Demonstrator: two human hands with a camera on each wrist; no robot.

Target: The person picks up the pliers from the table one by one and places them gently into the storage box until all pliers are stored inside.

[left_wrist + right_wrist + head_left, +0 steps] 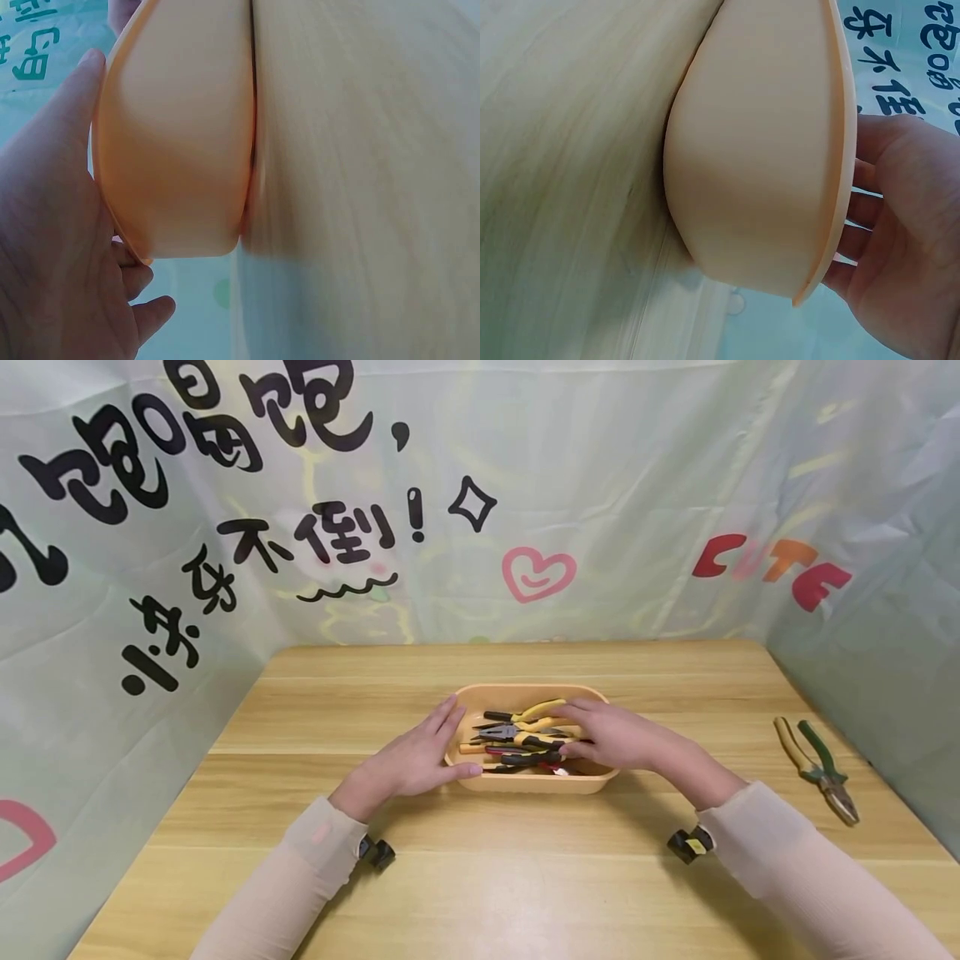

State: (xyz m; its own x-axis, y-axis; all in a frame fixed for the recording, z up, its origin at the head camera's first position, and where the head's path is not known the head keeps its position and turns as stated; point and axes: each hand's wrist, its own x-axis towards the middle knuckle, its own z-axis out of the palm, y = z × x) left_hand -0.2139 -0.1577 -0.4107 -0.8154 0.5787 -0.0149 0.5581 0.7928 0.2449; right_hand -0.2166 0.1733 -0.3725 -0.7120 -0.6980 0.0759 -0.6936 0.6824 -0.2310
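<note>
An orange plastic basin (532, 783) holds several pliers with yellow and black handles. My left hand (420, 752) rests on the basin's left end, fingers stretched along the rim and thumb over the near edge. In the left wrist view the left hand (52, 195) lies against the rim. My right hand (622, 735) reaches over the right end, thumb and forefinger spread over the handles of the long-nose pliers (498, 732). The right wrist view shows the right hand (907, 217) with its fingertips hidden behind the basin wall (757, 150); I cannot tell whether they grip a handle.
A pair of combination pliers (821, 772) with green and yellow handles lies on the wooden table (510, 877), near its right edge. A pale printed cloth (622, 510) hangs behind the table and along both sides.
</note>
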